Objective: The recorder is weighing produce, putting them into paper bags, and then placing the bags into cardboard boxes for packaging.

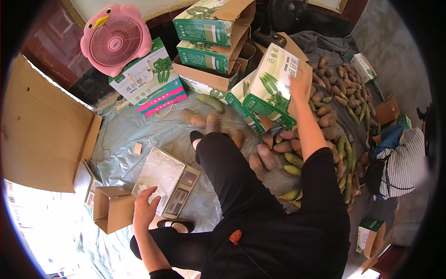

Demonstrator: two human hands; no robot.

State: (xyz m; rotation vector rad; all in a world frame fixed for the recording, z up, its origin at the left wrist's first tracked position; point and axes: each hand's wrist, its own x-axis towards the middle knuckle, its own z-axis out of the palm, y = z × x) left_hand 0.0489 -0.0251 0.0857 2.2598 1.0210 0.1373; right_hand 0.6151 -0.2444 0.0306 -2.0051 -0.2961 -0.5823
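My right hand (301,83) reaches far forward and grips the right edge of a green-and-white printed carton (272,83), which is tilted. A similar carton (240,103) leans just behind it, to its left. My left hand (146,209) has its thumb and fingers apart, holding nothing. It hovers at the near left edge of a digital weighing scale (160,174) with a bare pale plate. Left of that hand, a small open brown cardboard box (111,209) sits on the plastic sheet. Brown and reddish tubers (267,156) and long green vegetables (292,162) lie beyond my right arm.
Printed cartons (204,28) are stacked at the back, beside a black fan (285,14). A pink animal-shaped fan (115,44) stands over gift boxes (144,76). A large brown cardboard sheet (42,130) stands left. Another person in a striped top (402,160) is at the right.
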